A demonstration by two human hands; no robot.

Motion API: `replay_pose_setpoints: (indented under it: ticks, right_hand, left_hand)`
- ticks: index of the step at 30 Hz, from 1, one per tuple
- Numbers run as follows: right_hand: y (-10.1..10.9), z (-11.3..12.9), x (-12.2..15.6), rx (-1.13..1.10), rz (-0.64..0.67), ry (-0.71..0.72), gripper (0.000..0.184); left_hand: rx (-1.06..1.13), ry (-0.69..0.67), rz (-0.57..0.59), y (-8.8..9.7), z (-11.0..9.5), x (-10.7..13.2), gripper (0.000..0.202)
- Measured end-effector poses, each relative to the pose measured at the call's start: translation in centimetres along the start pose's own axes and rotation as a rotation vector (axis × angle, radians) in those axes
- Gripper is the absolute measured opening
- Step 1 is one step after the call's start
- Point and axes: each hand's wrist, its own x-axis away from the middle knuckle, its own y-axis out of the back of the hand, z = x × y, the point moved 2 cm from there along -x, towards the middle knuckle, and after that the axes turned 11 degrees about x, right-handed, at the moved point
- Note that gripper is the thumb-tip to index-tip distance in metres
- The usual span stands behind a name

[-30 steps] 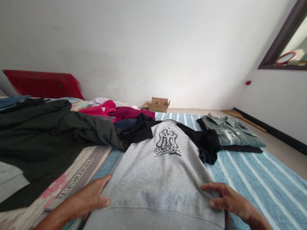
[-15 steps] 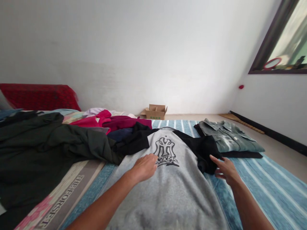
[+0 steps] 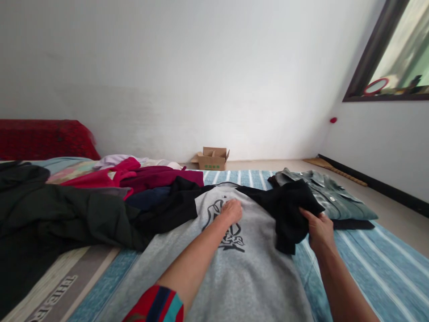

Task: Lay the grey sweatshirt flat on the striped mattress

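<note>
A grey sweatshirt (image 3: 234,268) with black sleeves lies face up on a blue striped mat (image 3: 368,268), its long axis running straight away from the person. The left hand (image 3: 231,211) presses flat and unclenched on the chest print, grasping nothing. The right hand (image 3: 318,230), the nearer to the right black sleeve (image 3: 288,214), has its grip closed around that bunched sleeve beside a folded green shirt (image 3: 328,199).

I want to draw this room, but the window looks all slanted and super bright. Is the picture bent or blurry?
In the head view, the window frame leans because the wide lens bends the edges; daylight washes the glass out. The middle is sharp: the left hand on the grey shirt, the right hand gripping the black sleeve. Only soft shadows.
</note>
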Motion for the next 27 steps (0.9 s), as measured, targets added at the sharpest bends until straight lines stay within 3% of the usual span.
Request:
replay_pose_setpoints:
  ticks: [3,6,10,14,17,20,27]
  right_hand:
    - [0.0,0.5,-0.5,0.032,0.028,0.014,0.049]
    - [0.6,-0.7,-1.0,0.183,0.017,-0.069,0.041]
    - [1.4,-2.3,-1.4,0.125,-0.043,-0.124,0.042]
    - [1.5,-2.2,-1.5,0.031,0.000,-0.073,0.046]
    - [1.7,-2.0,-1.4,0.038,0.011,-0.070,0.043]
    - [1.8,-1.8,-1.4,0.066,0.048,-0.072,0.038]
    - [1.8,-1.2,-1.2,0.067,0.094,-0.069,0.037]
  left_hand:
    - [-0.027,0.021,-0.004,-1.7,-0.2,-1.2,0.031]
    - [-0.044,0.052,-0.020,-3.3,-0.3,-1.6,0.045]
    - [-0.074,0.069,-0.058,-4.4,-0.5,-2.2,0.051]
    - [-0.100,0.032,-0.108,-3.9,-0.9,-3.8,0.044]
    - [-0.121,0.025,-0.151,-2.8,-1.3,-5.3,0.031]
    - [-0.144,-0.001,-0.163,-1.6,-1.7,-7.1,0.031]
    - [-0.161,-0.133,0.074,-0.2,-2.6,-12.7,0.038]
